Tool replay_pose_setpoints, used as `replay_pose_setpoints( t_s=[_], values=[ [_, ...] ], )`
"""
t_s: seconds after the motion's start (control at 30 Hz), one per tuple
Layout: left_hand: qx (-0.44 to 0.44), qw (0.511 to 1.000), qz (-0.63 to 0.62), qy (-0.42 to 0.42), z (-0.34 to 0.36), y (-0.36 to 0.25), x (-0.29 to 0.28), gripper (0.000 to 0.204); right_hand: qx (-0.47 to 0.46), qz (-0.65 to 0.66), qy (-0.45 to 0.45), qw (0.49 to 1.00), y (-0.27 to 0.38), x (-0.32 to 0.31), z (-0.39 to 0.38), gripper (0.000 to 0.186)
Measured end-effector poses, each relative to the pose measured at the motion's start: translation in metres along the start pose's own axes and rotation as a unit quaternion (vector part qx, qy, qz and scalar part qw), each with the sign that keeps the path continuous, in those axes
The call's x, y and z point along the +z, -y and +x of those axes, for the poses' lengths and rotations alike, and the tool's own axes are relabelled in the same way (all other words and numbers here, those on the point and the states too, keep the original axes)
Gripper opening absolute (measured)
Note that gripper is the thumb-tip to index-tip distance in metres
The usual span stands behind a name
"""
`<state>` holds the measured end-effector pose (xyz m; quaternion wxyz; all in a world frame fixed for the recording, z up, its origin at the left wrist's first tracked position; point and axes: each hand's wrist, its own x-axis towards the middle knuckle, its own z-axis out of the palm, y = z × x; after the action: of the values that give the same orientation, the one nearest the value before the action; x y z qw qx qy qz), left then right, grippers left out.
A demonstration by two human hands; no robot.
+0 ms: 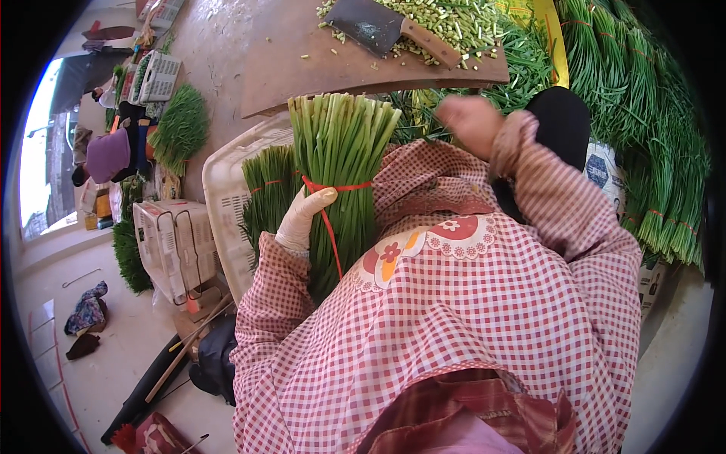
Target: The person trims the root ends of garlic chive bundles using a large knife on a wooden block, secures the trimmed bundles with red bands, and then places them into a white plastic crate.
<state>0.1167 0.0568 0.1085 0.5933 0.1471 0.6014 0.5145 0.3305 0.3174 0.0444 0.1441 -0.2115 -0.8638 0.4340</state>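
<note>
A: Largest first?
B: Loose green stalks (643, 113) heaped along the right side, some tied in bunches. A white plastic crate (227, 189) stands at the left with a tied bunch (268, 189) in it.
A: The board?
B: A wooden chopping board (302, 68) lies ahead; chopped pieces (446, 19) pile at its far edge, a cleaver (386, 30) resting on them.
A: Item in hand?
B: One bundle of stalks (340, 151), upright against the chest, cut ends up, just below the board's near edge, bound with red string (333, 189).
A: Hands?
B: The left hand (302, 216), in a pale glove, is closed round the bundle at the string. The right hand (469, 121) is raised beside the bundle, blurred; its grip cannot be told.
</note>
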Motion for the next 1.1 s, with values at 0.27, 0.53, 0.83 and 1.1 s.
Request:
replay_pose_setpoints(
  t_s=[0.27, 0.53, 0.83, 1.1],
  values=[
    [-0.013, 0.999, 0.051, 0.001, 0.002, -0.006, 0.024, 0.054, -0.013, -0.140, 0.047, 0.989, 0.026, -0.038, 0.016, 0.074],
    [-0.006, 1.000, 0.008, -0.019, 0.006, -0.008, 0.052, 0.067, -0.001, 0.144, -0.056, 0.988, 0.049, 0.019, 0.027, 0.036],
    [-0.046, 0.998, 0.025, -0.024, 0.008, -0.008, 0.049, 0.067, -0.144, -0.007, -0.137, 0.980, 0.043, 0.008, 0.026, 0.011],
    [-0.033, 0.999, 0.011, 0.006, 0.012, -0.003, 0.040, 0.062, -0.172, -0.154, -0.129, 0.964, 0.034, -0.042, 0.034, 0.017]
  ],
)
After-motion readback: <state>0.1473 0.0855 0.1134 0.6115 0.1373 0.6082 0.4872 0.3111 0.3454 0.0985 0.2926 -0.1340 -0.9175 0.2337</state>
